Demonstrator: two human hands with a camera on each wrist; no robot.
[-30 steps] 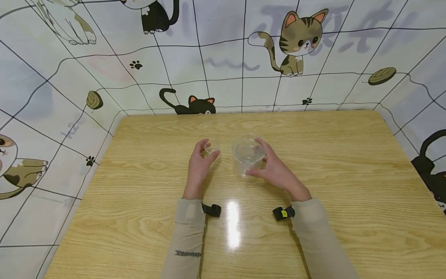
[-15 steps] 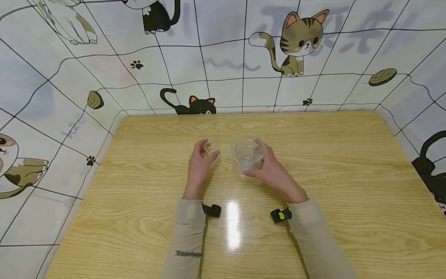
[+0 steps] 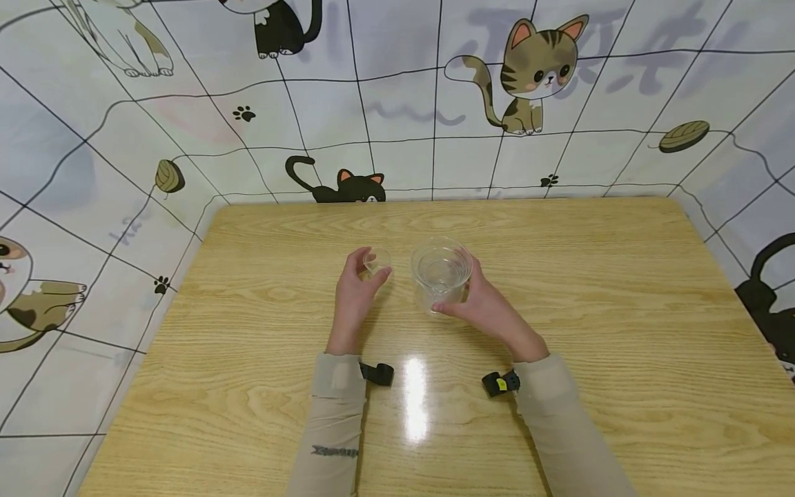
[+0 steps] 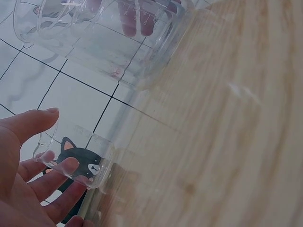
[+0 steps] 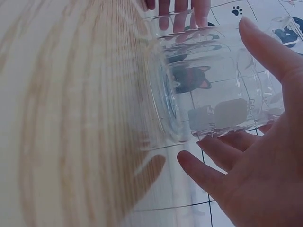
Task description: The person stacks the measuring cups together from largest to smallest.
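My left hand (image 3: 357, 297) holds a small clear glass beaker (image 3: 377, 260) standing on the table. In the left wrist view, thumb and fingers are on either side of this small beaker (image 4: 78, 156). To its right, my right hand (image 3: 481, 300) grips a larger clear glass beaker (image 3: 437, 293) with a pouring lip, thumb at the near side and fingers round the far right. A second ring shows inside its rim. The right wrist view shows the big beaker (image 5: 208, 90) upright on the tabletop, with printed markings on its wall. A short gap separates the two beakers.
The wood-grain table (image 3: 590, 290) reaches back to a tiled-pattern wall covering (image 3: 397, 103) with cartoon cats. A similar covering stands at the left and right. Black wrist cameras (image 3: 377, 375) sit on both wrists, and a light reflection lies between the forearms.
The right hand has shifted slightly left with the larger beaker, mostly in the first half second. The left hand and small beaker have stayed in place.
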